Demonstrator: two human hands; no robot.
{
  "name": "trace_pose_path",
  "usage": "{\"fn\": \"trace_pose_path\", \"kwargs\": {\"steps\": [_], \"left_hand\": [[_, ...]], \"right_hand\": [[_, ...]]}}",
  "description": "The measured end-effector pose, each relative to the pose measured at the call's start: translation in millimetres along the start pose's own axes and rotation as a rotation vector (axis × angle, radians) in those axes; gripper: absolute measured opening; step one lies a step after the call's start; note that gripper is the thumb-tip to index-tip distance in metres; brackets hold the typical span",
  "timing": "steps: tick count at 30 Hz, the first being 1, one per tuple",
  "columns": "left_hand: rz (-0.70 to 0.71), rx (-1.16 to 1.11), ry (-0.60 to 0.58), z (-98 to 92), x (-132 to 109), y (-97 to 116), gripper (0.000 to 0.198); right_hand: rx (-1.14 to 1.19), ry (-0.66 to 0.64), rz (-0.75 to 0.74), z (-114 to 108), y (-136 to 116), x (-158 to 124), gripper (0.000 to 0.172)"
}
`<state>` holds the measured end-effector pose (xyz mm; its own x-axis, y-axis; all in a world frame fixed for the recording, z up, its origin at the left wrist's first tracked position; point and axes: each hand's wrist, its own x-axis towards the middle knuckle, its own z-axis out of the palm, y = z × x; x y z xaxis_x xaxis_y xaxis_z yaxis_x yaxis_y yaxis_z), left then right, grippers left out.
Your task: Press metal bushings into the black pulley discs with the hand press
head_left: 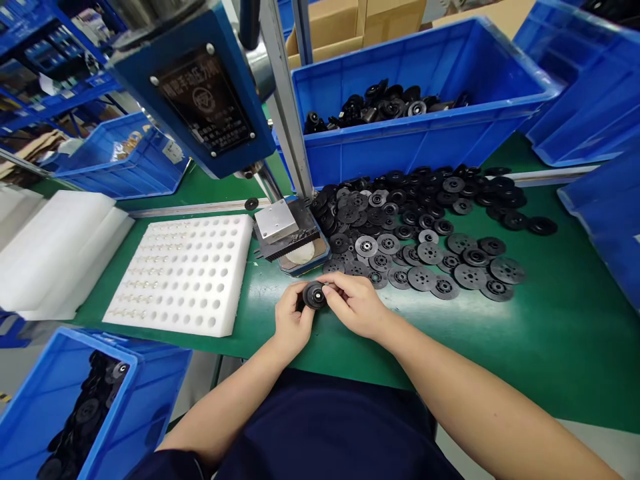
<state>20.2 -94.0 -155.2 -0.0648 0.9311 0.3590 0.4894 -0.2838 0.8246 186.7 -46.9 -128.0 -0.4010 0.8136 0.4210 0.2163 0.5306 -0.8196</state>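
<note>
Both hands meet over the green table's near edge, just in front of the press. My left hand point(291, 321) and my right hand point(354, 303) pinch one black round disc part point(315, 295) between their fingertips. A loose pile of black discs point(425, 227) spreads over the table to the right of the hands. The blue hand press point(200, 93) towers at upper left, and its metal fixture block point(287, 230) sits right behind my hands.
A white foam tray point(185, 273) with rows of holes lies left of the press. White foam sheets point(55, 247) are stacked at far left. Blue bins point(420, 87) holding black parts stand behind, another blue bin point(85, 407) sits at lower left, and more stand at right.
</note>
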Motion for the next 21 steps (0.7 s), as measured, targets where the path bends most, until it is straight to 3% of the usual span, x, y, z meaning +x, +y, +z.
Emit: {"fn": "trace_pose_path", "kwargs": {"steps": [21], "left_hand": [[0.027,-0.04,0.048,-0.2,-3.3,-8.1,0.014]], "right_hand": [[-0.046,-0.086,0.004,-5.3,-3.5,-3.5,0.021]]}}
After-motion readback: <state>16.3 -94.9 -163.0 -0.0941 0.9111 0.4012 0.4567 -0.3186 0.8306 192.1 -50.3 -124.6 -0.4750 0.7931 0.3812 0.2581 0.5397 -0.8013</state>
